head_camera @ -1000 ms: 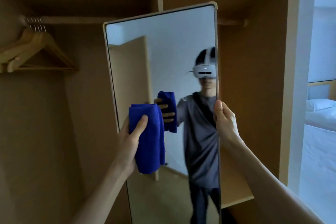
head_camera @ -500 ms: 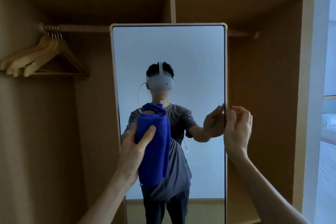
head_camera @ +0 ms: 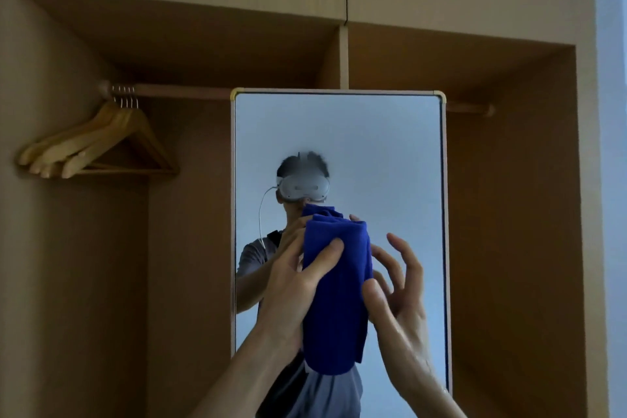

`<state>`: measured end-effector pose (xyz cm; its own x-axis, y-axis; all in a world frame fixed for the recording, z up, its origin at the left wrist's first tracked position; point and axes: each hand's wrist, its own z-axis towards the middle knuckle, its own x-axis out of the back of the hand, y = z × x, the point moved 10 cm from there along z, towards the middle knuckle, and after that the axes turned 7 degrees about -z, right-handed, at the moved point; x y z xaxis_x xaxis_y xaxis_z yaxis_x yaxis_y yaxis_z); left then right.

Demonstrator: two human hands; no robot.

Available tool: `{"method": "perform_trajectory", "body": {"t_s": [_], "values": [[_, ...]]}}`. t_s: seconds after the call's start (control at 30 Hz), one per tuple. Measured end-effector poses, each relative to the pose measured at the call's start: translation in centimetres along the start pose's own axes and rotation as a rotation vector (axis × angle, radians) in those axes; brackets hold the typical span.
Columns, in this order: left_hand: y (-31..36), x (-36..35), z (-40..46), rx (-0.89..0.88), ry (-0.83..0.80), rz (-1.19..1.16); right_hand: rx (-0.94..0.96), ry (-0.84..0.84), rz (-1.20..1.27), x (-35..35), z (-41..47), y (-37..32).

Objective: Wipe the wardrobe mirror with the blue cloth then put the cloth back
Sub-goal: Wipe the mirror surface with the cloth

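With the left hand (head_camera: 298, 282) gripping the blue cloth (head_camera: 336, 295) and the right hand (head_camera: 395, 285) spread loose beside it, the unsteadied mirror (head_camera: 373, 153) may swing under wiping pressure.

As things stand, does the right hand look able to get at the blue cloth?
Probably yes. The right hand is open beside the blue cloth, its thumb at the cloth's edge, with nothing between them. The left hand grips the cloth's other side.

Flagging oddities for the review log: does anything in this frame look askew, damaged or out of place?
Nothing stands out. The mirror hangs square and unbroken in the wardrobe, and the wooden hangers sit bunched at the rail's left end. The left hand grips the bunched blue cloth; the right hand is open beside it.
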<state>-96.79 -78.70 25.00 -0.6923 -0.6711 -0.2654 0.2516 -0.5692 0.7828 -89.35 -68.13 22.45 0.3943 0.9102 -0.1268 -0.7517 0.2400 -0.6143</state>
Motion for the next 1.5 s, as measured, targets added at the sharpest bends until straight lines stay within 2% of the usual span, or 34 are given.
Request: {"method": "perform_trajectory", "body": {"t_s": [0.1, 0.3, 0.43, 0.5, 0.57, 0.63, 0.7, 0.8, 0.87, 0.97, 1.03, 1.2, 1.3, 1.4, 1.43, 1.5], "values": [[0.8, -0.1, 0.7, -0.003, -0.032, -0.039, -0.031, -0.016, 0.008, -1.4, 0.4, 0.3], [2.2, 0.1, 2.4, -0.064, -0.112, 0.099, -0.008, 0.118, -0.124, -1.0, 2.5, -1.1], [4.8, 0.5, 3.7, -0.182, -0.157, 0.244, 0.145, 0.212, -0.377, 0.7, 5.2, -4.3], [6.6, 1.5, 4.3, -0.287, -0.120, 0.349, 0.239, 0.294, -0.471, 2.8, 7.5, -6.4], [8.3, 2.3, 4.7, -0.379, -0.098, 0.352, 0.318, 0.390, -0.650, 5.1, 10.2, -8.8], [10.4, 3.7, 5.1, -0.527, 0.022, 0.396, 0.336, 0.492, -0.826, 7.4, 13.1, -10.7], [12.9, 4.9, 5.2, -0.741, 0.204, 0.634, 0.378, 0.553, -0.956, 8.9, 15.7, -12.6], [14.3, 6.4, 6.9, -0.845, 0.349, 0.880, 0.442, 0.613, -1.168, 9.9, 18.7, -14.6], [14.4, 8.0, 8.4, -0.788, 0.420, 0.883, 0.449, 0.637, -1.246, 10.2, 20.1, -14.8], [12.1, 9.1, 10.2, -0.503, 0.414, 0.591, 0.376, 0.664, -1.199, 10.2, 21.4, -13.7], [10.9, 9.2, 10.3, -0.412, 0.469, 0.541, 0.358, 0.652, -1.198, 8.6, 21.6, -12.3], [10.2, 9.7, 10.6, -0.389, 0.479, 0.446, 0.584, 0.523, -1.371, 0.4, 20.2, -9.7], [9.8, 10.0, 11.1, -0.360, 0.475, 0.453, 0.742, 0.358, -1.464, -3.3, 18.4, -7.2], [9.6, 10.4, 11.5, -0.350, 0.474, 0.450, 0.964, 0.202, -1.561, -4.0, 16.4, -5.2], [9.5, 10.5, 11.6, -0.347, 0.472, 0.442, 0.998, 0.182, -1.578, -3.3, 16.2, -4.9], [9.6, 10.5, 11.5, -0.358, 0.471, 0.424, 0.947, 0.235, -1.567, -0.4, 17.1, -5.4]]}}
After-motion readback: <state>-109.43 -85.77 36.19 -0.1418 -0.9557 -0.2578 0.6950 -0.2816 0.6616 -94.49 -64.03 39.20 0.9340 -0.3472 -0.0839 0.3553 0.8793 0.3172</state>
